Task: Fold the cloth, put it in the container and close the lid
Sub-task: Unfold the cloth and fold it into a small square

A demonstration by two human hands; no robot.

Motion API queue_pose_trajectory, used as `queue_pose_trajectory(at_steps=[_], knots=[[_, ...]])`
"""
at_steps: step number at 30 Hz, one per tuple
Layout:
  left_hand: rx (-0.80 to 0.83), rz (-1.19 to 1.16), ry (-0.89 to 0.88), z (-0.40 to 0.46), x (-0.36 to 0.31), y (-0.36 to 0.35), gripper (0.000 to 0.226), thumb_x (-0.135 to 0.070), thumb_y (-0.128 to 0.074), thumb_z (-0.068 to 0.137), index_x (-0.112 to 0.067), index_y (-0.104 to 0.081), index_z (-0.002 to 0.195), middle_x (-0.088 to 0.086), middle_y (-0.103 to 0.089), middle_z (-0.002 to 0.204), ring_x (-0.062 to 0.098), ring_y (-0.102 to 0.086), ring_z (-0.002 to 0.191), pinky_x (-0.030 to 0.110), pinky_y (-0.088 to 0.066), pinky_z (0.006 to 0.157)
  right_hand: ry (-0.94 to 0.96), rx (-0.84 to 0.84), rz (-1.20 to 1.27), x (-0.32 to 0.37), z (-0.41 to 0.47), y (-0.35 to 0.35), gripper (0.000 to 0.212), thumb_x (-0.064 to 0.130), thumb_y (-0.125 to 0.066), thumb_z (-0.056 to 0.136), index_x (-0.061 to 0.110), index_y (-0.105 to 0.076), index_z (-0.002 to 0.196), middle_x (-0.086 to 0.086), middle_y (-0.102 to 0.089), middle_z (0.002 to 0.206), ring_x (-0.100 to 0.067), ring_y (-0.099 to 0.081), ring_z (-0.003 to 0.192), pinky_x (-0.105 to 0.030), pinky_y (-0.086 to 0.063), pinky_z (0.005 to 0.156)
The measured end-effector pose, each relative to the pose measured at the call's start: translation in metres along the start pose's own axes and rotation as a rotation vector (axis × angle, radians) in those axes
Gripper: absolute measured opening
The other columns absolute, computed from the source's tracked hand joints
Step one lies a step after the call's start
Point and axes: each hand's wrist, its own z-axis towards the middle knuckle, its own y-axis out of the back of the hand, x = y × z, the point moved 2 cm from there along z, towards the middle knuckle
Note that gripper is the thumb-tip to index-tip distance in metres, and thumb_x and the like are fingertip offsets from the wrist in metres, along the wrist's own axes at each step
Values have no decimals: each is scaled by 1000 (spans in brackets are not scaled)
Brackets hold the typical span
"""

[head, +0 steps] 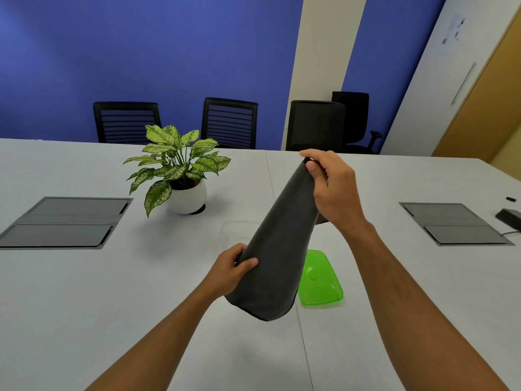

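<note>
A dark grey cloth (pixel 277 249) hangs in the air above the white table (pixel 112 306), stretched between both hands. My right hand (pixel 331 184) pinches its top corner, raised high. My left hand (pixel 231 268) grips the cloth's left edge lower down. The bottom of the cloth sags in a curve. A clear container (pixel 236 231) lies on the table behind the cloth, mostly hidden by it. The translucent green lid (pixel 321 280) lies flat on the table to the right of the cloth, partly covered by it.
A potted plant in a white round pot (pixel 183 190) stands at the left middle of the table. Grey cable hatches (pixel 67 221) (pixel 451 224) are set into the table on both sides. A black device (pixel 509 217) lies at the far right. Black chairs (pixel 229 122) line the far edge.
</note>
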Motion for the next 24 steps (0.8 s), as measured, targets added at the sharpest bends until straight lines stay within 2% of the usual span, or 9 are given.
queue_pose_trajectory(at_steps=[4,8,10,11,13,15,17,21,24], knots=[[-28,16,92,-7,24,4,15,-33,-58,94,-21,-63,103,-3,-67,101,15,-63,93,17,-48,72,-60,-63,4,-14,-1,9,25,11,-47,98,5,-62,119,-12,-66,115,-6,-52,100,3,-36,85],[-201,-19,83,-9,29,30,13,-32,-60,93,-20,-65,90,0,-67,87,14,-63,81,21,-48,66,-192,-123,3,-38,-10,19,27,15,-46,100,10,-60,122,-7,-63,119,-5,-51,101,4,-36,83],[-307,-10,69,-8,29,50,11,-28,-65,91,-18,-65,86,2,-67,82,15,-62,76,26,-48,64,-284,-143,-11,-54,-19,23,27,17,-45,100,11,-60,123,-6,-63,121,-6,-51,103,-2,-36,86],[-345,1,66,-7,28,60,10,-26,-67,89,-17,-65,85,3,-67,81,17,-62,76,29,-49,64,-329,-151,-13,-63,-23,25,27,18,-45,100,12,-61,121,-4,-63,121,-6,-51,104,-5,-36,87],[-370,33,60,-6,27,78,7,-21,-69,88,-17,-65,84,5,-66,81,19,-61,76,31,-49,65,-404,-165,11,-78,-31,28,22,18,-47,100,15,-63,114,0,-64,113,-7,-54,102,-2,-35,82],[-363,50,41,-6,24,92,6,-16,-69,87,-19,-65,85,2,-66,81,16,-61,77,27,-48,67,-449,-166,35,-91,-39,30,15,19,-49,98,19,-62,105,4,-63,103,-12,-57,97,-4,-37,76],[-394,22,21,-6,18,103,9,-15,-69,87,-24,-65,85,-1,-67,83,10,-61,77,23,-47,66,-496,-150,63,-102,-48,31,12,20,-49,98,21,-60,102,4,-63,99,-14,-58,93,-14,-40,76],[-506,-180,-53,-9,-4,120,9,-17,-70,87,-25,-66,87,-3,-66,84,0,-62,74,14,-50,63,-580,-161,159,-113,-63,28,11,20,-48,98,21,-58,101,2,-63,98,-14,-58,91,-20,-43,75],[-442,-220,-98,-12,-19,136,9,-16,-71,85,-23,-67,84,-6,-65,80,-2,-60,71,11,-48,61,-623,-161,257,-117,-70,32,13,14,-47,98,20,-59,97,2,-62,91,-13,-57,85,-21,-44,72]])
